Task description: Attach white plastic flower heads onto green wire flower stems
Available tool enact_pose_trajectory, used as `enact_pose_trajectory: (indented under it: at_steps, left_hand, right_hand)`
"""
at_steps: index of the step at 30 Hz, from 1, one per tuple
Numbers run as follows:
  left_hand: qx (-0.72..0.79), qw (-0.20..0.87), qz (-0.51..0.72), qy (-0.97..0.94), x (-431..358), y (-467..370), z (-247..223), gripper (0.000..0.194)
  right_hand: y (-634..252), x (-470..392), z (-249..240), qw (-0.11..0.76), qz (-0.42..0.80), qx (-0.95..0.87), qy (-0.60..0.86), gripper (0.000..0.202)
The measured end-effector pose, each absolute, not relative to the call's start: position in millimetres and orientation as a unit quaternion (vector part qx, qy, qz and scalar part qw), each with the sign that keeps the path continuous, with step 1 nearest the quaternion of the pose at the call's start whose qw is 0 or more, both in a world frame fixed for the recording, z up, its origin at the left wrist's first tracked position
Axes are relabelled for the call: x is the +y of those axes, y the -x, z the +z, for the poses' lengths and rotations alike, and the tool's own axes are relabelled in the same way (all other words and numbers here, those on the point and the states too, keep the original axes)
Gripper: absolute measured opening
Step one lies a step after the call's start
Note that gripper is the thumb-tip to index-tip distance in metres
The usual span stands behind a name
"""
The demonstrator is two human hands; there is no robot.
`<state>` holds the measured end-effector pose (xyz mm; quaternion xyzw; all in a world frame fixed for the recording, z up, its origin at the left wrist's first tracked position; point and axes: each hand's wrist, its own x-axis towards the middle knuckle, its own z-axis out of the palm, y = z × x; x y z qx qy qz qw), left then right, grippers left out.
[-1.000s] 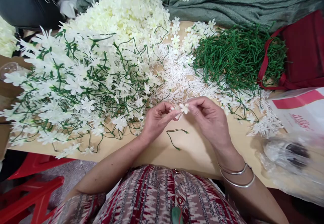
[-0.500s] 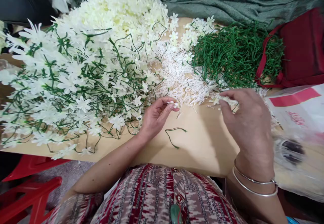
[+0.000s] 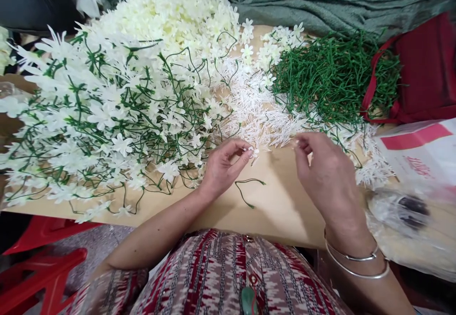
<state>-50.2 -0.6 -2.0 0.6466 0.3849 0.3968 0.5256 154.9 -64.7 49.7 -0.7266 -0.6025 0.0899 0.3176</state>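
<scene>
My left hand [image 3: 226,167] is closed in a pinch over the table, with a small white artificial flower [image 3: 253,152] between thumb and forefinger. To its right, my right hand [image 3: 327,177] has thumb and forefinger closed at their tips. A tiny pale bit shows there, too small to name. Below and between the hands, a bent green plastic stem [image 3: 245,192] lies on the table [image 3: 270,220]. Just beyond the fingertips spreads a heap of thin white sticks [image 3: 263,120], probably flower stamens.
Finished-looking white flowers on green stems [image 3: 117,115] cover the left side. Behind them rises a pile of loose cream blossoms [image 3: 178,15]. Green stems [image 3: 327,77] are heaped at right, beside a red bag [image 3: 425,63]. Plastic bags [image 3: 413,215] lie near my right wrist.
My right hand has moved left from the flowers by the stick heap, and its thumb and forefinger have closed together. My left hand keeps its pinch on the small flower, almost in place.
</scene>
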Motion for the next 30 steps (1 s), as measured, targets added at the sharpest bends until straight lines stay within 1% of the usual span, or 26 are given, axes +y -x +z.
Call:
enact_pose_trajectory:
  at_steps: [2,5,7,10,16,20,25,27,30]
  left_hand:
    - [0.389,0.54,0.405,-0.626,-0.7,48.8,-2.5,0.019]
    - [0.412,0.571,0.4,-0.586,-0.9,47.3,-1.6,0.023]
    - [0.421,0.583,0.395,-0.571,-1.1,47.0,-0.2,0.026]
    - [0.418,0.592,0.4,-0.561,-1.3,47.4,1.4,0.029]
    - [0.404,0.611,0.406,-0.547,-0.3,48.8,2.8,0.027]
    - [0.385,0.608,0.413,-0.558,0.2,49.8,2.1,0.023]
    - [0.377,0.553,0.422,-0.611,-2.0,51.2,0.7,0.019]
    - [0.367,0.512,0.428,-0.648,-3.4,52.0,0.5,0.017]
    - [0.354,0.456,0.433,-0.692,-5.4,52.6,-0.5,0.015]
  right_hand:
    - [-146.5,-64.9,59.9,0.402,0.123,-0.555,0.718,0.011]
    - [-126.3,-64.3,65.2,0.521,0.238,-0.472,0.67,0.008]
    - [-113.4,-63.2,60.3,0.551,0.284,-0.453,0.64,0.005]
    - [-101.6,-60.6,44.5,0.59,0.269,-0.464,0.603,0.004]
    - [-97.4,-56.2,20.0,0.573,0.234,-0.504,0.602,0.01]
    - [-97.4,-55.4,18.4,0.54,0.156,-0.547,0.62,0.007]
    - [-96.3,-56.6,18.0,0.495,0.078,-0.589,0.634,0.005]
    - [-94.6,-57.3,17.1,0.49,0.067,-0.597,0.632,0.006]
    - [-92.2,-57.8,16.8,0.504,0.078,-0.587,0.628,0.005]
